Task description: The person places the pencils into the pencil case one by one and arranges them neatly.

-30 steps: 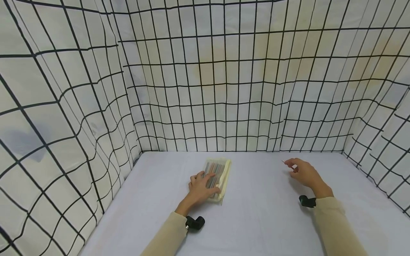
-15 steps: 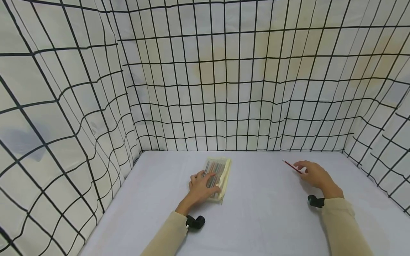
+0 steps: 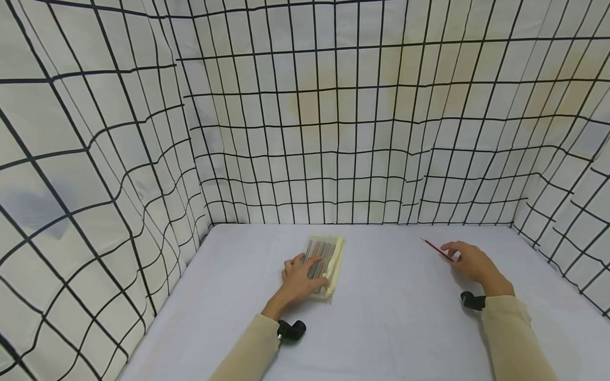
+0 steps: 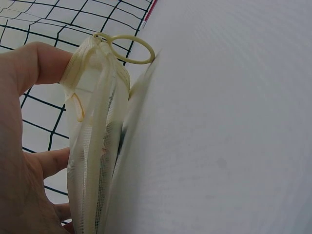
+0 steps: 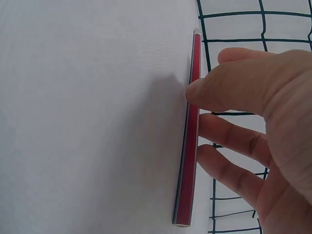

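Observation:
Beneath my left hand [image 3: 301, 280] lies a see-through pencil case [image 3: 333, 264] with a pale yellow zipped edge, several pencils showing inside. The left fingers spread over its upper face. In the left wrist view the thumb touches the zipped end of the case [image 4: 92, 141], beside a yellow ring pull [image 4: 134, 50]. To the right, my right hand [image 3: 474, 263] pinches a red pencil [image 3: 436, 247] low at the table. The right wrist view has the thumb across the pencil [image 5: 189, 161] and other fingertips close along its far side; part of the index finger is hidden.
A white-covered table [image 3: 381, 317] spans the front. White walls with a black grid [image 3: 352, 132] enclose its back and both sides. A black wrist camera sits on each sleeve, the left one [image 3: 292, 330] and the right one [image 3: 473, 301].
My right hand has slid right along the red pencil, uncovering more of it, while the pencil's tip has stayed at nearly the same place. The left hand and the pencil case have not moved.

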Demonstrator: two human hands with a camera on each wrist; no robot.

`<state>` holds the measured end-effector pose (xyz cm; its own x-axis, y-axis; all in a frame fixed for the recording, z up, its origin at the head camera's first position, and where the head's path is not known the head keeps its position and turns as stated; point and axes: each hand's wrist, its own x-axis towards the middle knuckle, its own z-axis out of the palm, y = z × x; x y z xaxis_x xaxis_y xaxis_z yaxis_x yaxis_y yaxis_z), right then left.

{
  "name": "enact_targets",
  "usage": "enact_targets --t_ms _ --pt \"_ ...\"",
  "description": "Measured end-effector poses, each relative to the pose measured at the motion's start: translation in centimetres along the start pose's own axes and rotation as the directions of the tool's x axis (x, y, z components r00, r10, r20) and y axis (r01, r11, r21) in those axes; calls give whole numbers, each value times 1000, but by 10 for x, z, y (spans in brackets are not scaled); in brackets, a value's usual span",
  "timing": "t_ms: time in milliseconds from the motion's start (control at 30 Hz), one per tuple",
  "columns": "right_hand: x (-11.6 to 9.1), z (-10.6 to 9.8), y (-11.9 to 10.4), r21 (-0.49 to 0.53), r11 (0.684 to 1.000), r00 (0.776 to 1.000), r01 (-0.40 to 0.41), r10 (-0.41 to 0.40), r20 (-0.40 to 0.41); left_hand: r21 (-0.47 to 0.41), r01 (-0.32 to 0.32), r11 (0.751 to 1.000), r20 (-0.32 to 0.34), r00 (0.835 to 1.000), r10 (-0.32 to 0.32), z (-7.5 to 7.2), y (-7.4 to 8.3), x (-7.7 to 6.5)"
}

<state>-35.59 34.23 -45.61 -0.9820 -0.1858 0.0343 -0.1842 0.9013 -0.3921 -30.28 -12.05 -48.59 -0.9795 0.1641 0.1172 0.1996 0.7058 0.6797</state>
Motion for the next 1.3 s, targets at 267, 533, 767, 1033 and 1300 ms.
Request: enact_targets --t_ms 267,533,767,1033,1300 --pt "-1 1 2 29 999 999 -22 21 45 -8 -3 1000 4 1000 3 0 1 1" --pt "1 1 2 6 999 997 -43 42 71 -1 -3 1000 4 1000 3 0 1 0" --pt "3 0 -5 -23 998 994 -61 63 93 6 -2 1000 1 1000 2 0 1 1" --pt "5 -1 -14 -6 997 989 -79 79 126 -1 1 1000 0 1000 -1 0 1 0" --pt "7 -2 -20 -2 999 991 -52 52 124 4 5 1000 -2 1000 -5 1 0 0"
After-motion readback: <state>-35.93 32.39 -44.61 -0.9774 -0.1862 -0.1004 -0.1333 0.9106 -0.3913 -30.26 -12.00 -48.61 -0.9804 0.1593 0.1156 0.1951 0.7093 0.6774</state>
